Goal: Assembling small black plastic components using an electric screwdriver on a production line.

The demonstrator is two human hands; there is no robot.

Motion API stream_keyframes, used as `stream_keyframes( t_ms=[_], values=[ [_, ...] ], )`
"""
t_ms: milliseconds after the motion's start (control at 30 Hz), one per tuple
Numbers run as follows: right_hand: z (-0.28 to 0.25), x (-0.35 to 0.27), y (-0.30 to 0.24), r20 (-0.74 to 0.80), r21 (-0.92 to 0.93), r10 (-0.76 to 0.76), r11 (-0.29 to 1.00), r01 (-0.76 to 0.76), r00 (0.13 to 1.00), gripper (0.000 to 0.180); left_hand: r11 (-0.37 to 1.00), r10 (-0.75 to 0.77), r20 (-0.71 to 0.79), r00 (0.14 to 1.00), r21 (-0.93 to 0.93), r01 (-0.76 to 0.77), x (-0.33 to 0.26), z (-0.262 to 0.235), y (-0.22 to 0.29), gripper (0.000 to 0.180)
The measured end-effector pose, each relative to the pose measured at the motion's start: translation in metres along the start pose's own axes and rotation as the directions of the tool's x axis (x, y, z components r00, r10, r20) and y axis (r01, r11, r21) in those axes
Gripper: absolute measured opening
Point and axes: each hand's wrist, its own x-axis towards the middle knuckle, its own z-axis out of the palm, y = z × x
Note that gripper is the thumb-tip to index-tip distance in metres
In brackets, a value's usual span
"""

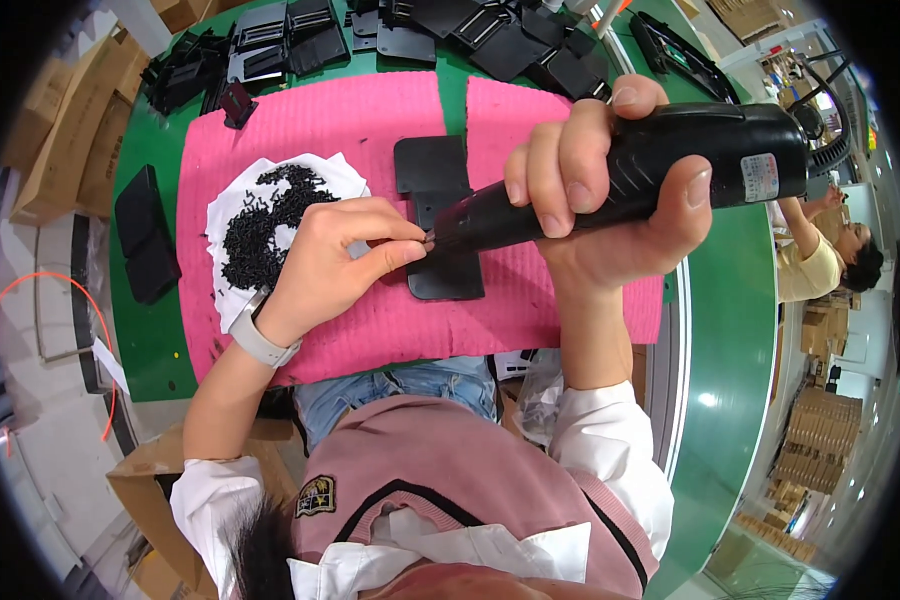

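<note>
My right hand (600, 250) is wrapped round a thick black electric screwdriver (715, 145), held almost level with its nose pointing left. At that nose, the thumb and fingers of my left hand (335, 255) are pinched together by the small metal tip. Whatever they pinch is too small to make out. Beneath the tip lies a flat black plastic part (448, 278), partly covered by the screwdriver and my fingers. To the left, a heap of small black screws (255, 245) is spread on a white cloth (350, 178), which my left wrist partly overlaps.
Pink ribbed foam (315, 355) covers part of the green table (155, 365). More black plastic parts (505, 45) are piled along the far edge, and another black part (147, 235) lies at the left. A cable runs from the screwdriver's back end. Another person (820, 250) is at the right.
</note>
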Motion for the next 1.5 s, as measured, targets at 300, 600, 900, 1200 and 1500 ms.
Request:
stream_keyframes(
  t_ms=[300,600,900,1200,1500],
  values=[
    [-0.008,-0.004,0.008,0.018,0.009,0.052,0.999,-0.052,0.998,0.045,1.0,-0.026,0.02,0.999,0.018,0.026,0.002,0.0,-0.004,0.011],
    [0.0,-0.004,0.012,-0.217,-0.049,0.0,0.999,-0.011,0.976,0.047,0.957,-0.186,-0.114,0.976,-0.246,0.154,-0.009,0.007,-0.015,0.009],
    [-0.016,0.009,0.009,-0.019,-0.266,0.061,0.962,-0.064,0.998,0.043,0.965,-0.189,-0.283,0.94,-0.231,0.124,0.002,0.01,-0.017,0.01],
    [-0.011,0.01,0.026,-0.08,-0.186,0.05,0.98,-0.064,0.996,0.027,0.949,-0.315,-0.174,0.933,-0.084,0.305,0.009,0.019,-0.02,0.014],
    [-0.004,0.011,0.023,-0.008,-0.448,0.205,0.874,-0.187,0.979,0.034,0.885,-0.431,-0.096,0.897,-0.238,0.4,0.012,0.021,-0.025,0.016]
  ],
)
